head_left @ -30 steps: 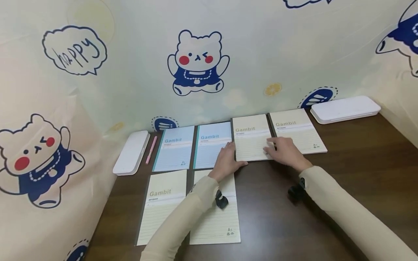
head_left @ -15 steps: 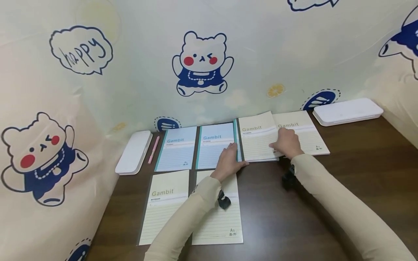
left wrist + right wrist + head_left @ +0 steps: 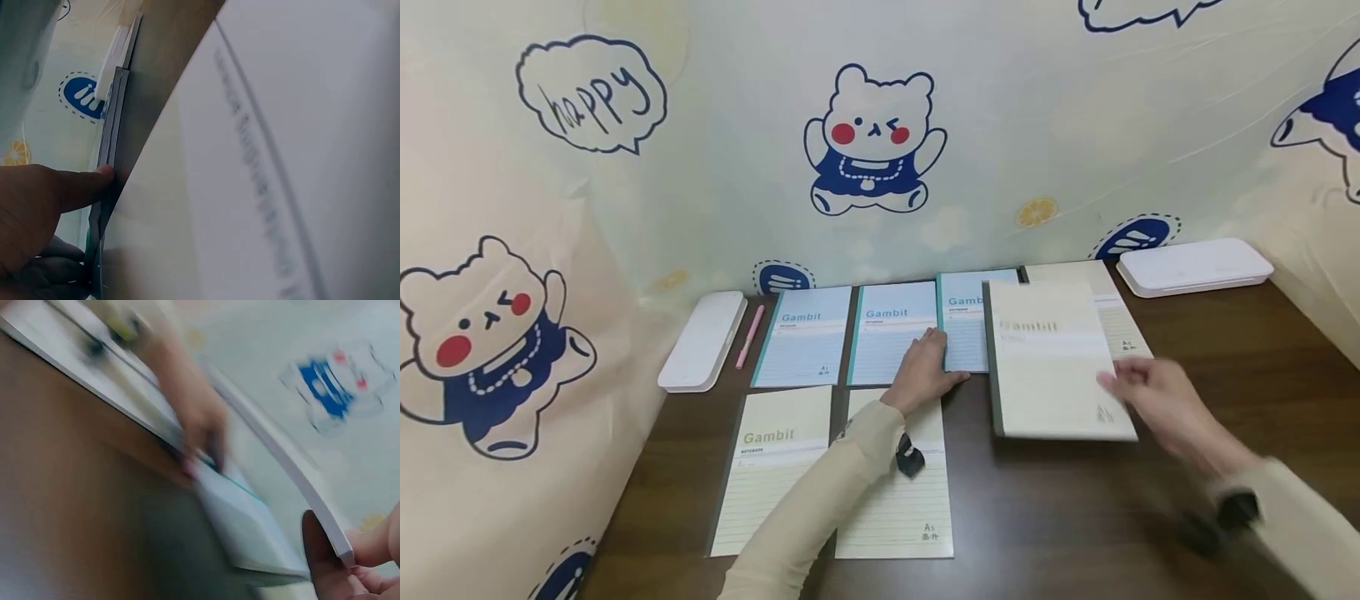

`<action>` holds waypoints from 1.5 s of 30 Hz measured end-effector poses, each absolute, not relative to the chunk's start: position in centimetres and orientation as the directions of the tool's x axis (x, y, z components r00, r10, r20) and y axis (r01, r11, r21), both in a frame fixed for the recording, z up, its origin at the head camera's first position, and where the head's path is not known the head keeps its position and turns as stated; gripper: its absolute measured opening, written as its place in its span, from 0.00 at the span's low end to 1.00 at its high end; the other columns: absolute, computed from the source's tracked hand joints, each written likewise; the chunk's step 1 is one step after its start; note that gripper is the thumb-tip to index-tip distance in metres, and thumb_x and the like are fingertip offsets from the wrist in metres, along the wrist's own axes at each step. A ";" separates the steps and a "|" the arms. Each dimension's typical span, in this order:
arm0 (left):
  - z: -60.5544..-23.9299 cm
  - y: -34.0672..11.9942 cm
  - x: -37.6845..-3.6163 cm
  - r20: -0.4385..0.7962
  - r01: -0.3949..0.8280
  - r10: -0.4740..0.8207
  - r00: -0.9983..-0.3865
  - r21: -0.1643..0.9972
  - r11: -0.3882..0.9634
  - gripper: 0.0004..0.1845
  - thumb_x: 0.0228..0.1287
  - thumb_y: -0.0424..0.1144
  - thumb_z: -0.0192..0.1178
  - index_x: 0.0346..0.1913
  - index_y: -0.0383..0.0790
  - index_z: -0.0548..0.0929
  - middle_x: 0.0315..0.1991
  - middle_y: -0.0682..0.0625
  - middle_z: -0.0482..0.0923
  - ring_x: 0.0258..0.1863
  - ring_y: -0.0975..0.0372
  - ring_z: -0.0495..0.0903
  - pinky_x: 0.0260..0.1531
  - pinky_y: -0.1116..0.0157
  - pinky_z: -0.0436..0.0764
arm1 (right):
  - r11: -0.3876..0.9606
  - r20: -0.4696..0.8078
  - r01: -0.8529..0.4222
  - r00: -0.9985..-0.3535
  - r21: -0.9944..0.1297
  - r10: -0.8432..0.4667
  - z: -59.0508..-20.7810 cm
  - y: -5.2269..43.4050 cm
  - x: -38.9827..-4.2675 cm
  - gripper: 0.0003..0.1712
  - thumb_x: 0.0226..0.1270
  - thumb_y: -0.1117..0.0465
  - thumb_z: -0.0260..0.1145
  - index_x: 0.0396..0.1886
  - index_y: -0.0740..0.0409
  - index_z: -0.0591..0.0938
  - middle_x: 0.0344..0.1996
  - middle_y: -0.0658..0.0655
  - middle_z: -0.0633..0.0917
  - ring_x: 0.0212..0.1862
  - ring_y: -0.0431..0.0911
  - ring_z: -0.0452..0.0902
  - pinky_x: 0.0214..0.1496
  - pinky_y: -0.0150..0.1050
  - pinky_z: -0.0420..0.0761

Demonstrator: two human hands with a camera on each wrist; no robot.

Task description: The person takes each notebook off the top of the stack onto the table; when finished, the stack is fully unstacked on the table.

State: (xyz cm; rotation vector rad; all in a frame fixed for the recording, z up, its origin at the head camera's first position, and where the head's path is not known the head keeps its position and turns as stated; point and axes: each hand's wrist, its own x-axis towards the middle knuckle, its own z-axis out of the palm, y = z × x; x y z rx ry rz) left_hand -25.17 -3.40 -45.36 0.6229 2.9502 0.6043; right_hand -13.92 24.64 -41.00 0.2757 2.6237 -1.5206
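Observation:
My right hand pinches the lower right edge of a cream Gambit notebook, which is raised and tilted above the table. In the right wrist view my thumb and fingers grip the notebook's edge. Partly behind it lies a blue notebook, with another cream notebook at its right. My left hand rests on the lower right part of the middle blue notebook, its fingertips by the neighbouring blue one. In the left wrist view the left thumb is extended against notebook edges.
Another blue notebook lies at the left of the back row. Two cream notebooks, one at left and one partly under my left forearm, lie in front. White cases stand at left and right, with a pink pen.
My right hand has taken hold of the cream notebook from the back row and brought it up, right and nearer. A blue notebook beneath is uncovered. The left hand stays in place.

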 end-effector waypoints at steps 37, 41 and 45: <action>-47.5 -1.4 -24.0 -0.081 0.332 0.423 -0.902 0.496 0.802 0.41 0.61 0.51 0.66 0.71 0.33 0.63 0.74 0.40 0.58 0.76 0.54 0.54 0.73 0.58 0.57 | 0.919 -0.153 0.106 -0.987 -0.381 0.050 -44.0 19.1 -23.9 0.30 0.61 0.49 0.70 0.45 0.74 0.78 0.33 0.68 0.83 0.28 0.52 0.76 0.27 0.42 0.75; -47.7 -0.9 -23.7 -0.062 0.350 0.441 -0.895 0.514 0.783 0.42 0.61 0.50 0.67 0.71 0.33 0.63 0.74 0.40 0.58 0.76 0.53 0.54 0.73 0.57 0.58 | 0.932 -0.165 0.158 -0.980 -0.327 0.108 -44.5 19.1 -24.6 0.32 0.57 0.47 0.73 0.46 0.73 0.80 0.36 0.69 0.84 0.30 0.53 0.76 0.26 0.43 0.74; -47.5 -0.7 -23.8 -0.044 0.358 0.438 -0.898 0.507 0.784 0.41 0.61 0.50 0.67 0.71 0.34 0.64 0.73 0.40 0.60 0.75 0.53 0.56 0.72 0.57 0.59 | 0.917 -0.170 0.175 -0.978 -0.359 0.120 -44.2 19.8 -24.6 0.32 0.56 0.49 0.74 0.47 0.74 0.79 0.37 0.71 0.83 0.31 0.55 0.77 0.27 0.44 0.75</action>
